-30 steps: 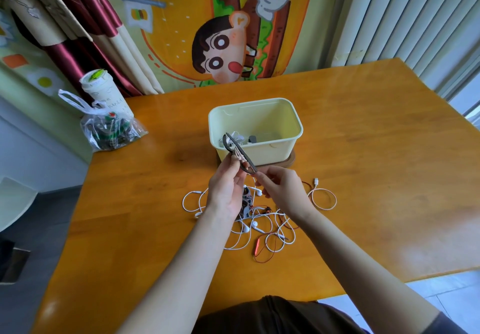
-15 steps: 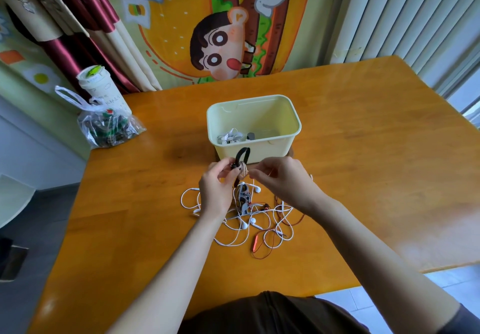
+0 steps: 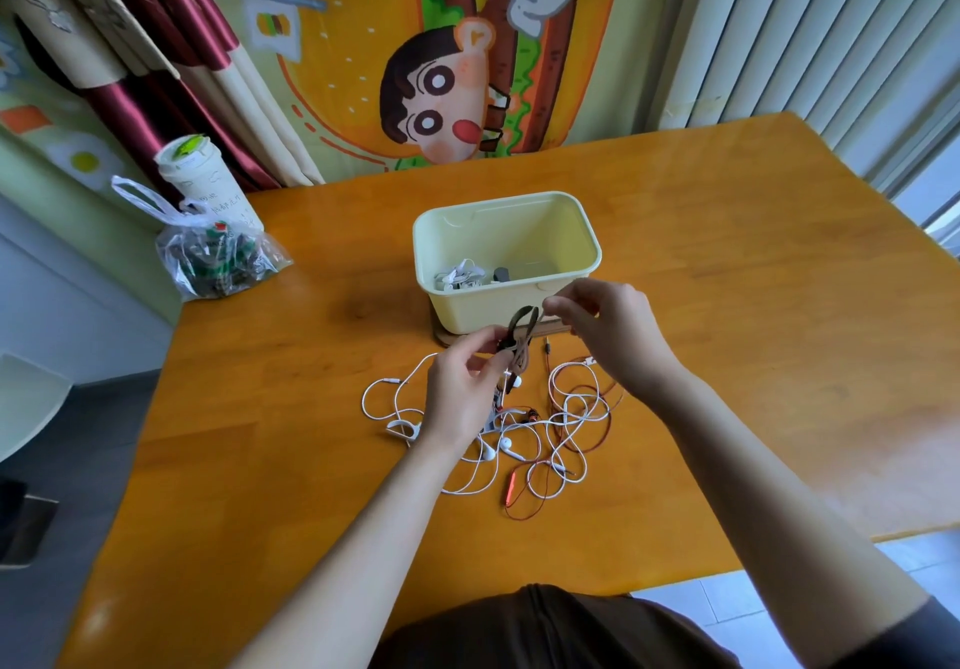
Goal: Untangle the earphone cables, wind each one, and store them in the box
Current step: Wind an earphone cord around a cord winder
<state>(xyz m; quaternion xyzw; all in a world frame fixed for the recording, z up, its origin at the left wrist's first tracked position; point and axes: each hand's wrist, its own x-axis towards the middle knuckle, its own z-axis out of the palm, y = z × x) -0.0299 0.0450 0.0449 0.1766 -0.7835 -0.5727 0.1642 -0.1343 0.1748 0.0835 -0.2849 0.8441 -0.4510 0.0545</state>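
Observation:
A wound dark-brown earphone cable (image 3: 521,343) is held upright just in front of the pale yellow box (image 3: 524,301). My left hand (image 3: 461,392) pinches the bundle at its middle. My right hand (image 3: 608,328) pinches the cable's loose end near the top of the loop. Below my hands a tangle of white earphone cables (image 3: 569,416) and a thin red cable (image 3: 524,491) lies on the table. Inside the box sit a wound white earphone (image 3: 460,276) and a small dark item (image 3: 500,273).
The box stands on a round wooden coaster (image 3: 447,338) on the orange wooden table (image 3: 753,315). A clear plastic bag (image 3: 218,257) and a white cup (image 3: 205,182) stand at the back left. A curtain hangs behind the table.
The dark cable bundle has come down from beside the box rim to in front of the box. My right hand has moved up and right, drawing the cable end around the bundle.

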